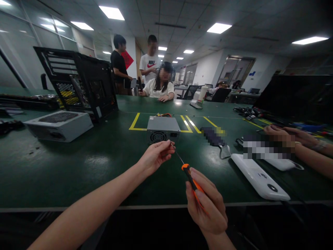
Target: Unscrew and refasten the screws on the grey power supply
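Note:
My right hand [206, 201] is wrapped around the orange and black handle of a screwdriver [190, 176], whose thin shaft points up and to the left. At the tip of that shaft, my left hand [158, 156] is closed in a pinch; anything between its fingertips is too small to make out. Just beyond my left hand, a grey computer power supply [166, 123] rests on the green table [104, 184], its fan grille and socket facing me. Coloured wires [165, 115] show behind it.
A black computer case [101, 93] stands at the left, with another power supply [58, 126] before it. White power banks [260, 177] and a dark phone-like object [213, 136] lie right. Another person's hands [291, 137] are at the right edge; people are across the table.

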Motion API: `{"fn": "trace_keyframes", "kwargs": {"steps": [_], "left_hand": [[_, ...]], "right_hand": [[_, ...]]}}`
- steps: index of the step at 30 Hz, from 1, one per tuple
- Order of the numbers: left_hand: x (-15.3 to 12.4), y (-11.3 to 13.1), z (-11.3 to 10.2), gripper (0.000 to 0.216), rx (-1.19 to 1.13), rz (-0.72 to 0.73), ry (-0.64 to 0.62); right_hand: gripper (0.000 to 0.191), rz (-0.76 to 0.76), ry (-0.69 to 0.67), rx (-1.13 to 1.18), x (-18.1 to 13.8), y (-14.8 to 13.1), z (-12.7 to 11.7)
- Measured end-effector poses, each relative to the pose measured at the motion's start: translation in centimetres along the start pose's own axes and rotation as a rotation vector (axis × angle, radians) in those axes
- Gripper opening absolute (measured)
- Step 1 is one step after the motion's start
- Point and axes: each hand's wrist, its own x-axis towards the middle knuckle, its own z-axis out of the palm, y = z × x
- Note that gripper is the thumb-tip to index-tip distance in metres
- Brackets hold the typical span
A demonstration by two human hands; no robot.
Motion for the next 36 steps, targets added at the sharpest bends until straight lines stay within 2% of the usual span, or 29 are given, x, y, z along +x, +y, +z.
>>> {"fn": "trace_keyframes", "kwargs": {"steps": [5,9,13,16,19,26,30,36], "left_hand": [[0.4,-0.1,-0.5,0.011,-0.018,0.049,0.062],[0.5,-0.2,-0.5,0.014,0.044,0.136,0.072],[0.4,-0.6,-0.1,0.016,0.080,0.179,0.080],[0.8,-0.8,0.3,0.013,0.065,0.160,0.120],[1.5,-1.0,0.4,0.011,0.059,0.116,0.146],[2.9,-1.8,-0.5,0.020,0.197,-0.014,0.065],[3.0,-2.0,-1.1,0.024,0.287,-0.001,0.076],[2.7,-2.0,-1.4,0.026,0.368,0.005,0.088]], "right_hand": [[0.037,-0.029,-0.179,-0.190,-0.5,-0.1,-0.8],[0.039,0.108,-0.284,-0.238,-0.7,-0.9,-1.2],[0.028,0.239,-0.368,-0.228,-0.4,-1.5,-0.8],[0.021,0.319,-0.406,-0.221,0.0,-1.4,-0.4],[0.018,0.351,-0.431,-0.234,0.2,-0.8,-0.2],[0.014,0.410,-0.500,-0.351,0.5,2.9,0.1],[0.014,0.454,-0.575,-0.383,0.8,4.6,0.6],[0.015,0.453,-0.582,-0.369,1.0,4.9,1.2]]}}
